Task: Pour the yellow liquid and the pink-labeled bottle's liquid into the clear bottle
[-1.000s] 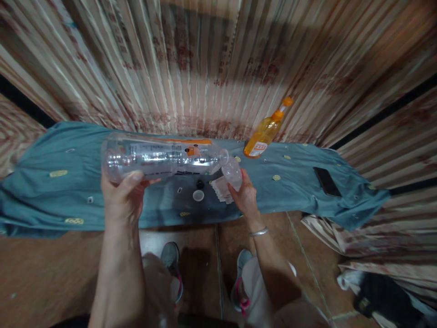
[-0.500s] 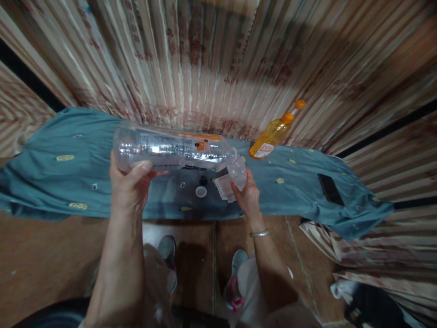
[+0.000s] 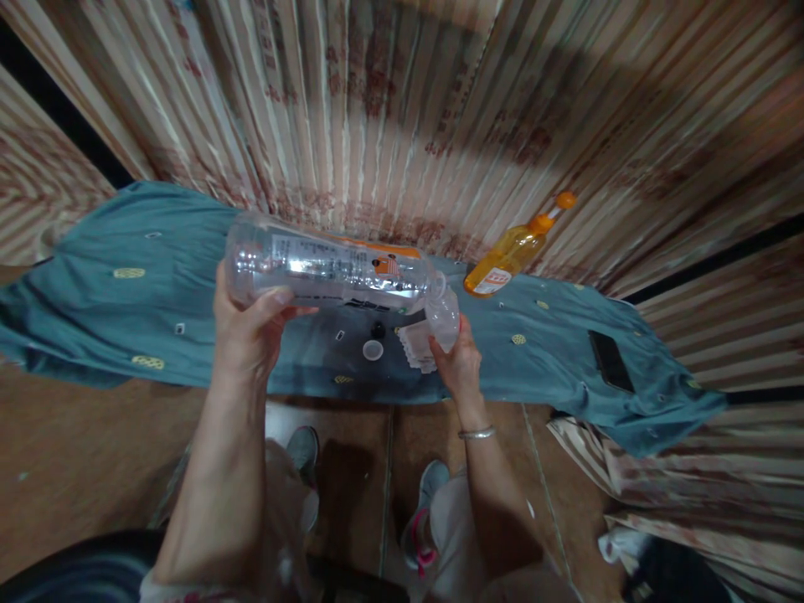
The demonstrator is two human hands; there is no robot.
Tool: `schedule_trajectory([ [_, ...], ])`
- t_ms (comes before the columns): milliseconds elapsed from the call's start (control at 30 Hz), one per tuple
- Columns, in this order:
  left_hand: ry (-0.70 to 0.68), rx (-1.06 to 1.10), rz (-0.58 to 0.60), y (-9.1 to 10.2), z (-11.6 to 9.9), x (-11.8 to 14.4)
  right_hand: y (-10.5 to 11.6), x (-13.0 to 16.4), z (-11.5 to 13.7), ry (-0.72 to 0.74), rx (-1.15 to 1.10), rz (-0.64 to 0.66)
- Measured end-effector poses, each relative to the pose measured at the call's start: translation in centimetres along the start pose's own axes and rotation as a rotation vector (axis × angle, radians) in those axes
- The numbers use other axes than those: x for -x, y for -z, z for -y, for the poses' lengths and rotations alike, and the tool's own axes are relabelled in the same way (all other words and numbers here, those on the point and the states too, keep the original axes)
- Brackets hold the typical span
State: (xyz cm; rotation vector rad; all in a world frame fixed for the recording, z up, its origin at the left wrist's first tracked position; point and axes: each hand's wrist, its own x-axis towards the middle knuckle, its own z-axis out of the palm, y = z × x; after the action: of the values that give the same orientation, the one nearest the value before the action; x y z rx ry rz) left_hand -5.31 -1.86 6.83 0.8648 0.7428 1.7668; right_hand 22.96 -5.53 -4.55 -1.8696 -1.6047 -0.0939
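My left hand (image 3: 248, 335) grips the base end of a large clear plastic bottle (image 3: 327, 270) held almost sideways, its mouth pointing right and slightly down. The bottle's mouth meets a small clear plastic cup (image 3: 442, 316) that my right hand (image 3: 460, 364) holds upright above the table. A silver bangle sits on my right wrist. Below the bottle, on the teal cloth (image 3: 113, 310), lie a white cap (image 3: 373, 350), a small black cap (image 3: 378, 330) and a stack of clear cups (image 3: 415, 347), partly hidden by my right hand.
An orange bottle (image 3: 510, 254) with an orange cap stands at the back against a striped curtain (image 3: 402, 117). A dark phone (image 3: 610, 361) lies on the cloth at the right. My shoes show on the brown tiled floor (image 3: 81, 452) below the table's edge.
The bottle's base has risen a little and its mouth has dipped closer into the cup. The view has shifted, so everything sits slightly further right and the cloth tilts more.
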Motion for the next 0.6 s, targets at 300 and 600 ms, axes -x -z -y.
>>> schedule_trajectory([
  [300, -0.008, 0.017, 0.022, 0.01, 0.13, -0.02, -0.13, 0.02, -0.16, 0.016, 0.018, -0.028],
  [600, 0.014, 0.001, -0.007, -0.1, -0.06, 0.04, 0.03, -0.03, 0.12, -0.006, 0.021, -0.019],
])
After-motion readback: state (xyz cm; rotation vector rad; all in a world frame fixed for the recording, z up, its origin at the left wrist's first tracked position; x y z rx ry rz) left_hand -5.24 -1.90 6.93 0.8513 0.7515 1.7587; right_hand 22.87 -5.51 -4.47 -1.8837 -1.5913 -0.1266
